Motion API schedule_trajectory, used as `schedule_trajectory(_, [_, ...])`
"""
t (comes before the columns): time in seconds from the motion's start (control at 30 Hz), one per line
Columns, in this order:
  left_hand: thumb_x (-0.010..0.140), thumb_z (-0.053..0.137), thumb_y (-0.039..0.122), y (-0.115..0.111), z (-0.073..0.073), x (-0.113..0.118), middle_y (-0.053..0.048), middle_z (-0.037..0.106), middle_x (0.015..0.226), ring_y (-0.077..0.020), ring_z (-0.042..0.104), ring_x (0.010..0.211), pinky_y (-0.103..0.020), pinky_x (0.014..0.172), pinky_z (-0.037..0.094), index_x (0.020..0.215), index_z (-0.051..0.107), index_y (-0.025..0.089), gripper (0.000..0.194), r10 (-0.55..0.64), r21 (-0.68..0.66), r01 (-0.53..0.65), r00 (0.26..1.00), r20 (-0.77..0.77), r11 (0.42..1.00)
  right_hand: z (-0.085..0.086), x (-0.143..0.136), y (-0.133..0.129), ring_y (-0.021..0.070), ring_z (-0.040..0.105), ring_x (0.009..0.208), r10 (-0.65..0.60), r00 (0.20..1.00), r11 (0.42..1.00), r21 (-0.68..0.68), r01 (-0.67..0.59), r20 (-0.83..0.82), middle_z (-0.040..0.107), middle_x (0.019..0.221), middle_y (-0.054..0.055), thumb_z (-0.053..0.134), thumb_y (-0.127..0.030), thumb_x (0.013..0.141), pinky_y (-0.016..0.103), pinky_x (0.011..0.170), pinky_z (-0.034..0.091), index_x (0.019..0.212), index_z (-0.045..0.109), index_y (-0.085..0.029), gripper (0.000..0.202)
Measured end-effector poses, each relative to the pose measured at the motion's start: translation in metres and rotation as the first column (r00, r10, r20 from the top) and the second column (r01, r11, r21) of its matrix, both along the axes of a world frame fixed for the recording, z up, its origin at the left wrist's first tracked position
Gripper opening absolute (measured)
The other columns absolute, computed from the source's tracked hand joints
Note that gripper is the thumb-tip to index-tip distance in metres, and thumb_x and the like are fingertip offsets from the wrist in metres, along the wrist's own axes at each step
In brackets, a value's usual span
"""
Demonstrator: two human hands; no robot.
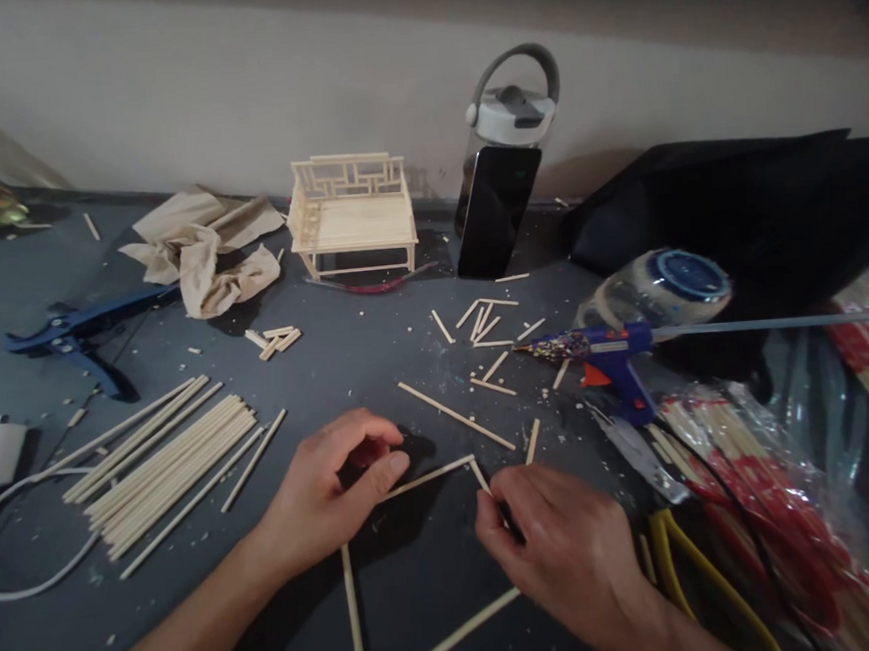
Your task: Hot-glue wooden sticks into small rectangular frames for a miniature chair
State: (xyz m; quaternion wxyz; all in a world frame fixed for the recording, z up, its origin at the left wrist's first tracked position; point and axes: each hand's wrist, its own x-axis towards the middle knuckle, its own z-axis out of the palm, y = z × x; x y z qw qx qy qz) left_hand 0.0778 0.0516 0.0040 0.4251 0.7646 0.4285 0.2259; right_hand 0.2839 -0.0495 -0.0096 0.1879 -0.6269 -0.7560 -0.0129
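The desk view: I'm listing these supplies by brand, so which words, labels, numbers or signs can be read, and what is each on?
No text can be read here.
Glue gun: small markings on its body, too small to read.
Red-and-clear packets: any print is too blurred to read.
Phone: dark screen, nothing legible.

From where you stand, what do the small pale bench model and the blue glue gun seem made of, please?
The pale bench model looks like bare wood or bamboo: matte, straw-coloured sticks. The blue glue gun appears smooth plastic, its body evenly coloured.
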Motion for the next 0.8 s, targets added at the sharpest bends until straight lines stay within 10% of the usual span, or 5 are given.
schedule_trajectory(0.4, [0.089, 0.052, 0.031, 0.002, 0.02, 0.026, -0.001, 0.069, 0.09, -0.015, 0.062, 0.081, -0.025, 0.071, 0.047, 0.096, 0.069, 0.023, 0.02, -0.246, -0.219, 0.23, 0.968, -0.048, 0.948, 0.01, -0.004, 0.0, 0.0124, 0.044, 0.051, 0.097, 0.993, 0.98, 0.177, -0.084, -0.066, 0.048, 0.053, -0.003, 0.056, -0.015, 0.084, 0.029, 0.055, 0.031, 0.068, 0.052, -0.02, 0.017])
schedule_trajectory(0.8, [0.086, 0.053, 0.033, 0.002, 0.014, 0.033, 0.006, 0.053, 0.058, -0.0033, 0.04, 0.041, -0.014, 0.038, 0.029, 0.091, 0.064, 0.014, 0.023, -0.105, -0.748, 0.207, 0.978, 0.182, 0.631, 0.004, -0.007, 0.001, 0.0122, 0.046, 0.051, 0.091, 0.994, 0.974, 0.211, -0.076, -0.063, 0.048, 0.052, -0.005, 0.058, -0.014, 0.084, 0.028, 0.055, 0.034, 0.071, 0.05, -0.019, 0.016])
